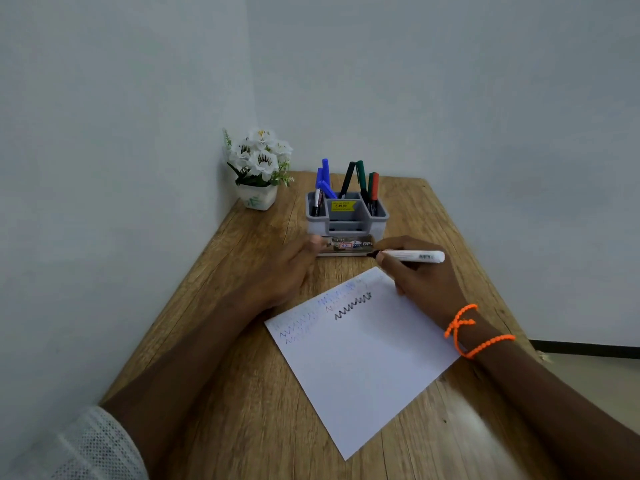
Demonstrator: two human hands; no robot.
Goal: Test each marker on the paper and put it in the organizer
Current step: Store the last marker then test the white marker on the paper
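Observation:
My right hand (420, 282) grips a white marker (415, 256), uncapped, lying level with its dark tip pointing left, above the far corner of the white paper (363, 358). The paper carries several blue, red and black zigzag scribbles near its far edge. My left hand (287, 271) rests on the table with its fingertips touching the left end of a flat marker box (346, 245). Behind the box stands the grey organizer (346, 220), with blue markers (323, 178) in its left compartment and black, green and red ones (363, 181) at the back and right.
A white pot of white artificial flowers (259, 168) stands in the far left corner by the wall. The wooden table (242, 393) meets a wall on the left and at the back; its right edge drops to the floor.

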